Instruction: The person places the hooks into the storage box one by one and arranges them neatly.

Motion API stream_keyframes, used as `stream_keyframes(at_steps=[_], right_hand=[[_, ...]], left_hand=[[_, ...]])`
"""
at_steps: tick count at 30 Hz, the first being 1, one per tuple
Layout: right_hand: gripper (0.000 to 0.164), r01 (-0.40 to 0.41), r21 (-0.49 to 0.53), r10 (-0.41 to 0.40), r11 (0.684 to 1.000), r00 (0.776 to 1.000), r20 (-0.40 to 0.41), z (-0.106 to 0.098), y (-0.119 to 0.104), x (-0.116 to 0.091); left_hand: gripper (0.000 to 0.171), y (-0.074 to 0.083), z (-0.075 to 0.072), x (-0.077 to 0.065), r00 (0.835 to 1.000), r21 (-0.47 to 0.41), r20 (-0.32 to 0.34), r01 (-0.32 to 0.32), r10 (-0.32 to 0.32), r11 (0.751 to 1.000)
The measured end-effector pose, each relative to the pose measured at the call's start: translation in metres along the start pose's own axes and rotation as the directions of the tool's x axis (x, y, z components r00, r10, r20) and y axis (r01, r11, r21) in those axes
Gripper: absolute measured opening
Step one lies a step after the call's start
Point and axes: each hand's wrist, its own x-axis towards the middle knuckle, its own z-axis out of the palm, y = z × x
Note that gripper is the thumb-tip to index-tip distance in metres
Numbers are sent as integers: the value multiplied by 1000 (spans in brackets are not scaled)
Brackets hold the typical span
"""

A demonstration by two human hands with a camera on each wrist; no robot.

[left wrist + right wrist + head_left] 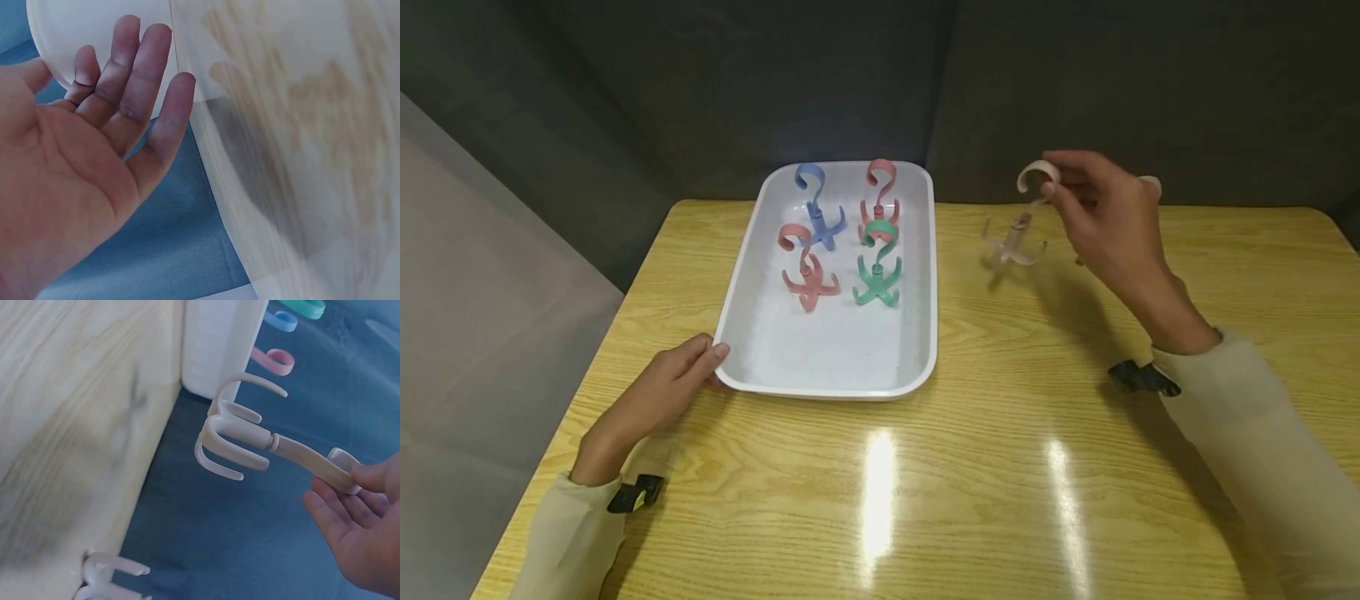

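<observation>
In the head view my right hand (1112,217) pinches the curled top of a pale multi-prong hook hanger (1017,242), held above the table right of the tray. Its prongs point upward and look slightly blurred. The right wrist view shows the same pale hanger (240,431) with thumb and fingers on its curl. My left hand (673,383) holds the near left corner of a white tray (827,392), thumb on the rim and fingers below. Inside the tray stand a blue hanger (818,225), a green hanger (877,279) and two pink hangers (810,287).
Another pale hanger (112,575) stands on the wooden table (1000,500), mostly hidden behind my right hand in the head view. A dark cloth wall (1037,83) rises along the table's far edge, behind the tray.
</observation>
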Motion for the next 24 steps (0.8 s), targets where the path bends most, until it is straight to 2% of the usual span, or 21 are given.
stream_keyframes(at_steps=[8, 16, 24], right_hand=[[32, 56, 10, -56, 998, 998, 37, -1, -31, -2], [30, 168, 79, -174, 983, 982, 72, -1, -60, -2], [28, 200, 131, -217, 971, 966, 137, 8, -84, -2]], left_hand=[[37, 0, 0, 0, 1000, 4, -1, 4, -4, 1000], [37, 0, 0, 0, 1000, 3, -1, -3, 3, 1000], [37, -1, 1, 0, 1000, 4, -6, -3, 3, 1000]])
